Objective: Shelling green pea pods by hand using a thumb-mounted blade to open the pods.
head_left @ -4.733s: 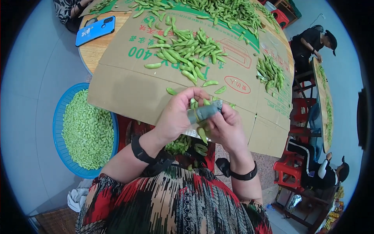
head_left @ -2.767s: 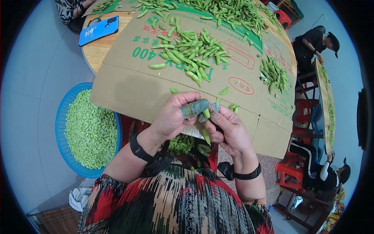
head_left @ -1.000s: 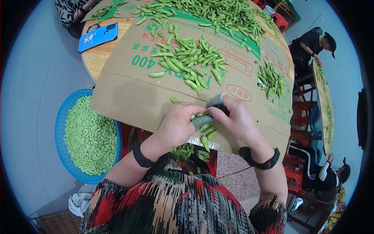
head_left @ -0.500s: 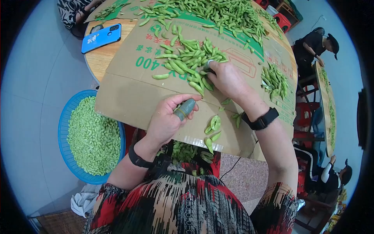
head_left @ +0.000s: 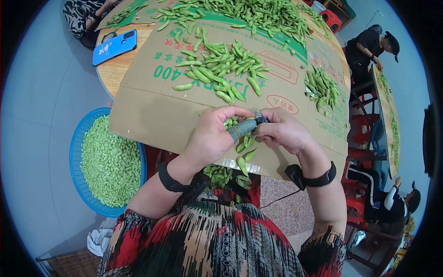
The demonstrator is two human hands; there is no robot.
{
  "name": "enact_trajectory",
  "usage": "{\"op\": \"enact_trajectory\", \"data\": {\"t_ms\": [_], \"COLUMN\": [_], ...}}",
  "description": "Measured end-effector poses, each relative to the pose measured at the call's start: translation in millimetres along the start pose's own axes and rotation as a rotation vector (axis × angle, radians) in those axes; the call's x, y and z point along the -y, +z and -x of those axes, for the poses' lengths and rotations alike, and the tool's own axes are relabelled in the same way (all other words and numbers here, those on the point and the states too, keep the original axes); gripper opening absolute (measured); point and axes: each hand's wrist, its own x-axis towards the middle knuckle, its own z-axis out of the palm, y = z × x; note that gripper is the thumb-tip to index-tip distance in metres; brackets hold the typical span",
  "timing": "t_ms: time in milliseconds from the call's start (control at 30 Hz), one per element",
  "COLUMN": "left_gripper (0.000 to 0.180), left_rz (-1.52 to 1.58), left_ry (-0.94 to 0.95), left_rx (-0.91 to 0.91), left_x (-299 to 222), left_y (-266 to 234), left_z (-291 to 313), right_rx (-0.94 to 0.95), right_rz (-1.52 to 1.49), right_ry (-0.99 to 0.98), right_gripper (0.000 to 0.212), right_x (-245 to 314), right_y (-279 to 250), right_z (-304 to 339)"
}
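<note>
My left hand (head_left: 208,135) is curled round green soybean pods (head_left: 230,123), which show between its thumb and fingers. A grey-green cover with a band sleeves its thumb. My right hand (head_left: 287,131) meets it at the thumb tips, its own digit wrapped in something dark. Its fingers are pinched at the end of a pod that is mostly hidden. Below the hands, opened pods (head_left: 242,164) lie near the cardboard's front edge. Beyond them a loose heap of whole pods (head_left: 226,62) is spread on the printed cardboard sheet (head_left: 138,108).
A blue basket (head_left: 75,184) of shelled beans stands at the left. A blue phone (head_left: 114,48) lies on the wooden tabletop. Another small pod heap (head_left: 321,87) sits at right, and a large one (head_left: 263,16) at the back. Other people work at the right and far left.
My right hand has come back from the pod heap to my left hand, and the two now touch. Green pods now show in my left hand. The view has shifted slightly.
</note>
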Motion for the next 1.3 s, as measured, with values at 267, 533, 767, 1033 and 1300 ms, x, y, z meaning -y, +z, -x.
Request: {"op": "enact_trajectory", "data": {"t_ms": [267,533,767,1033,1300], "left_gripper": [0.018,0.020,0.014,0.018,0.013], "left_rz": [0.691,0.732,0.054,-0.460,-0.012], "left_ry": [-0.177,-0.160,0.157,0.220,0.268], "left_rx": [-0.050,0.081,-0.229,-0.221,-0.084], "left_x": [-3,8,15,-1,5], "left_y": [10,2,-1,-5,-2], "left_z": [2,8,7,12,10], "right_rx": [-0.095,0.064,-0.139,-0.239,-0.234], "right_rz": [-0.369,-0.666,-0.067,-0.117,-0.208], "right_ry": [-0.199,-0.167,-0.391,-0.406,-0.475], "right_gripper": [0.013,0.012,0.021,0.023,0.018], "right_x": [-30,-38,-36,-42,-38], "right_y": [22,31,47,55,56], "right_z": [12,20,22,15,17]}}
